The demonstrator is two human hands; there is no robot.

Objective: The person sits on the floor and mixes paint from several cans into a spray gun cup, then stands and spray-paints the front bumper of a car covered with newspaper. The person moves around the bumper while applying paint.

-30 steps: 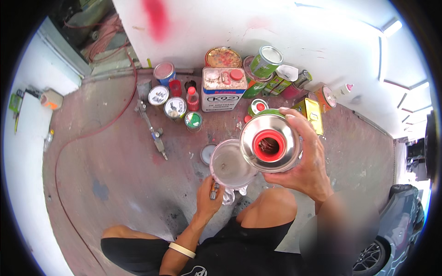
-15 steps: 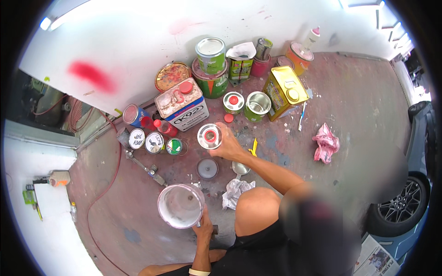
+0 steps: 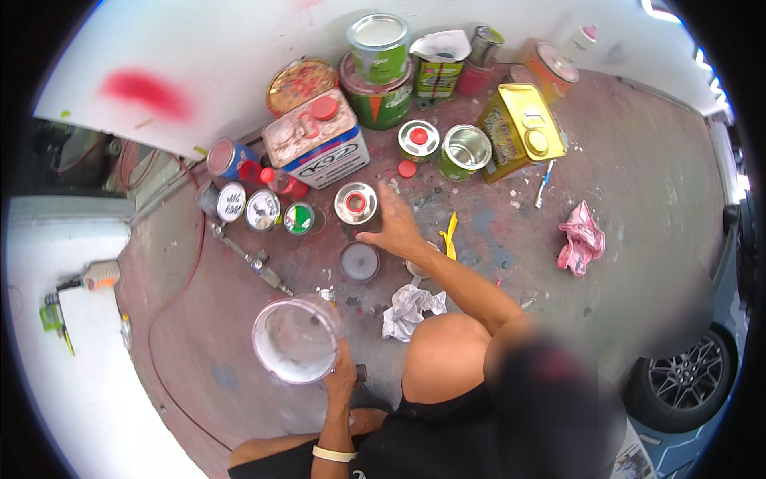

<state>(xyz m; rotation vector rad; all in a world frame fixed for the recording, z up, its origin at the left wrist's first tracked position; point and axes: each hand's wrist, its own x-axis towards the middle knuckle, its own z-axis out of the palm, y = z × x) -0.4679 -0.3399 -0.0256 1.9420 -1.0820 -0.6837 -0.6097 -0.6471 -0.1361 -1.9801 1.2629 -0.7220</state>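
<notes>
My left hand (image 3: 341, 374) is closed at the lower right side of a large, see-through plastic cup (image 3: 297, 339). Whitish residue coats its inside, and its open mouth faces up. A small dark cylindrical end juts out beside that hand; what lies under the cup is hidden. Just right of a round metal can (image 3: 341, 204) with a red-ringed open spout, my right hand (image 3: 396, 227) is open, fingers apart, holding nothing. A grey round lid-like disc (image 3: 360, 262) lies nearer me than the can. A red cap (image 3: 407, 169) rests beyond it on the floor.
Several paint tins and a thinner can (image 3: 315, 144) stand along the wall, with a yellow can (image 3: 523, 136) farther right. Crumpled white paper (image 3: 411, 311), a yellow strip (image 3: 451, 235) and a pink rag (image 3: 582, 238) lie about. A hose (image 3: 171, 319) crosses the left floor.
My right hand has let go of the metal can, which now stands on the floor, and opened beside it. The plastic cup in my left hand has shifted slightly left. The view has tilted.
</notes>
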